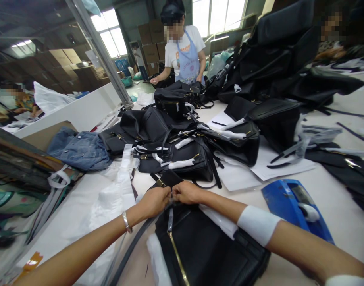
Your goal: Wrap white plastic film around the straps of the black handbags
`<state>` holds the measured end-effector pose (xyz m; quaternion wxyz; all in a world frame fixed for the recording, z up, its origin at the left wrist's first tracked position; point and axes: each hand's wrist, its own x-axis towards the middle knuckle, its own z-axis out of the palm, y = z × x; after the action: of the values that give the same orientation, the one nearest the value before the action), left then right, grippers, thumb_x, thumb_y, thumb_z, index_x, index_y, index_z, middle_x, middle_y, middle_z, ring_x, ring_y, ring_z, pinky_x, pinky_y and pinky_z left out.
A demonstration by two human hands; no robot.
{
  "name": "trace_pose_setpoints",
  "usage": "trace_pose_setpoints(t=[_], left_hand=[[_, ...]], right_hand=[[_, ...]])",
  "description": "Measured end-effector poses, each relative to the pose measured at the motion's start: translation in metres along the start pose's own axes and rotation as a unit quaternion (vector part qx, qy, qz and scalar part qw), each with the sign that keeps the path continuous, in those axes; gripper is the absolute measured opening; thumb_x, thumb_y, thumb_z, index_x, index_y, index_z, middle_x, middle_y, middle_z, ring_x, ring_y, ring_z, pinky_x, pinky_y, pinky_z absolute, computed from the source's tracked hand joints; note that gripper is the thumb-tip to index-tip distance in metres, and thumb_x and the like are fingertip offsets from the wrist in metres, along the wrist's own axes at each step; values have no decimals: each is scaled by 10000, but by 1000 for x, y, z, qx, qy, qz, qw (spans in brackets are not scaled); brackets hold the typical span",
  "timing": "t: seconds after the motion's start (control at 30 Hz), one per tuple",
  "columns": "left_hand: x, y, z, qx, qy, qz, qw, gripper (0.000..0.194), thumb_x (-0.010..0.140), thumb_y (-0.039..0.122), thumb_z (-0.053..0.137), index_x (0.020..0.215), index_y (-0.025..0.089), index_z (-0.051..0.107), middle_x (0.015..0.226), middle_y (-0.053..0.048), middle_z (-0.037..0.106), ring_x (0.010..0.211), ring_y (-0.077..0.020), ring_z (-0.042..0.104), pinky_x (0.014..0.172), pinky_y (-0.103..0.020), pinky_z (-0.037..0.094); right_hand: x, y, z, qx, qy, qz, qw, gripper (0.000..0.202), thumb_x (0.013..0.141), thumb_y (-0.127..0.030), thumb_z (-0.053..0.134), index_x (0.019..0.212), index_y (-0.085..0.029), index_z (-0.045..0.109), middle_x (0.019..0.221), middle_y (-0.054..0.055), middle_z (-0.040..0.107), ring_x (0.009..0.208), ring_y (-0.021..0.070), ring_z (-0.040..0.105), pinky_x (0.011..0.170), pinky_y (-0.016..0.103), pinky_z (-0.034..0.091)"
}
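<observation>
A black handbag (217, 250) with a gold zipper (177, 254) lies in front of me, white wrapping along its side and top. My left hand (158, 200) and my right hand (186, 193) meet at the bag's upper end, fingertips pinched close together. Between them is a small piece of clear plastic wrap (170, 204), apparently around the bag's strap or handle; the fingers partly hide it. A gold buckle (160, 182) on a black strap shows just beyond my left hand. Both hands are closed.
More black handbags (184, 159) are heaped across the table. A blue tape dispenser (297, 208) stands right of my right forearm. White wrapping sheets (110, 206) lie at left, near a folded denim garment (79, 149). A person in a blue apron (187, 59) stands across the table.
</observation>
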<state>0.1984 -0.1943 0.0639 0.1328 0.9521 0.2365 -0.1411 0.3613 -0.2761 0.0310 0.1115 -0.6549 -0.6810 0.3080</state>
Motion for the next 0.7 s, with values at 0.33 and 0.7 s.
trace_pose_setpoints(t=[0.33, 0.7], left_hand=[[-15, -13, 9, 18, -1, 5, 1000, 163, 940, 346, 410, 899, 211, 491, 850, -70, 679, 793, -247, 659, 638, -285, 417], [-23, -14, 9, -34, 30, 17, 999, 154, 916, 116, 328, 1033, 209, 366, 894, -68, 652, 787, -202, 649, 659, -282, 427]], right_hand=[[-13, -23, -3, -162, 27, -17, 986, 224, 796, -201, 552, 973, -141, 675, 1002, 171, 686, 905, 284, 658, 727, 335, 483], [-13, -31, -9, -140, 28, -3, 990, 286, 793, -115, 552, 1073, -112, 612, 997, 178, 697, 920, 300, 667, 731, 362, 487]])
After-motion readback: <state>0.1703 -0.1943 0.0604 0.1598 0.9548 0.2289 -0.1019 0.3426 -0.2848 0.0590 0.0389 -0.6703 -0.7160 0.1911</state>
